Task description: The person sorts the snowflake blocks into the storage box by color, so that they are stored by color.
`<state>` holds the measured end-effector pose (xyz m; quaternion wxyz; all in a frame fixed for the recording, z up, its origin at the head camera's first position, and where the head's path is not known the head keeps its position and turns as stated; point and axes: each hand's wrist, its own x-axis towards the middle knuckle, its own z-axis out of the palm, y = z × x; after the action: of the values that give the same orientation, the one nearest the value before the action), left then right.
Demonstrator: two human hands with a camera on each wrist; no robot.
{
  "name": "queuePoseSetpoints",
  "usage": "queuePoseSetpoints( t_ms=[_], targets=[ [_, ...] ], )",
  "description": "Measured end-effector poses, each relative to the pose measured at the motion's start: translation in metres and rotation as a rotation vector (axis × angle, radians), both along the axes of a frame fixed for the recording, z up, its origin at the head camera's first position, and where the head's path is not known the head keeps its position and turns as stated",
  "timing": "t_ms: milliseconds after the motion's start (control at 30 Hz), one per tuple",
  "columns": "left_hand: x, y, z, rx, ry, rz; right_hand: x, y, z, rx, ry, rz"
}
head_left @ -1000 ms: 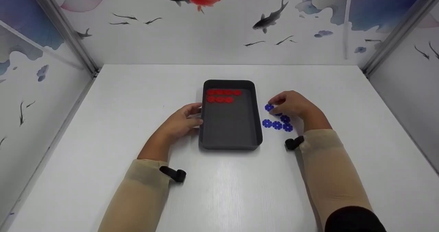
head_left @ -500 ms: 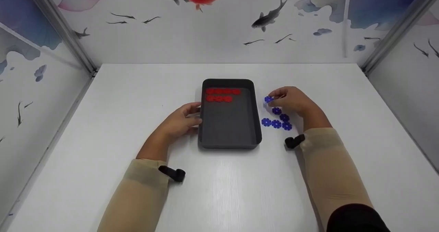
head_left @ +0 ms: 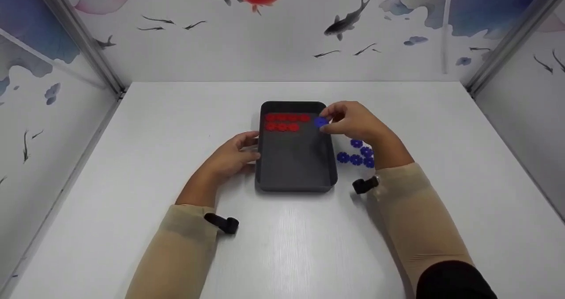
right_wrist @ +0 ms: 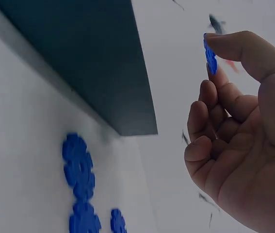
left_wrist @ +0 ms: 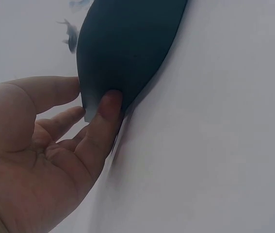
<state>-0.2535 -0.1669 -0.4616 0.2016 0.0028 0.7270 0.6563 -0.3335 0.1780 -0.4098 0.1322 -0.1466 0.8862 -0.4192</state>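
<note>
My right hand (head_left: 353, 120) pinches a blue snowflake disc (head_left: 321, 122) between thumb and fingertips, over the right side of a dark grey tray (head_left: 293, 166). In the right wrist view the pinched disc (right_wrist: 210, 56) shows nearly edge-on, its other fingers curled below. My left hand (head_left: 229, 157) rests at the tray's left side, fingertips against the outer wall (left_wrist: 122, 43). Red snowflake discs (head_left: 282, 127) lie in two rows in the tray's far left part, the farther row longer. Several more blue snowflake discs (head_left: 355, 159) lie on the table right of the tray, partly behind the right hand.
The white table (head_left: 282, 246) stands between white panels, the back one (head_left: 282, 56) printed with fish. Black wrist cameras (head_left: 227, 225) sit on both beige sleeves. The tray's raised rim (head_left: 333, 157) lies between the loose blue discs and the tray's inside.
My right hand has lifted one blue disc from the far end of the loose group and carried it left, over the tray's right rim. The left hand stays at the tray.
</note>
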Motion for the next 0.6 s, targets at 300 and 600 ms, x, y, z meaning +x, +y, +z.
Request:
queuePoseSetpoints(
  t_ms=[300,600],
  targets=[
    [0.001,-0.001,0.002,-0.015,-0.004,0.001,-0.019,-0.053,0.017,0.000,-0.066,0.198],
    [0.000,-0.001,0.001,-0.018,-0.013,-0.007,-0.036,-0.096,0.001,0.089,-0.108,0.254]
  ],
)
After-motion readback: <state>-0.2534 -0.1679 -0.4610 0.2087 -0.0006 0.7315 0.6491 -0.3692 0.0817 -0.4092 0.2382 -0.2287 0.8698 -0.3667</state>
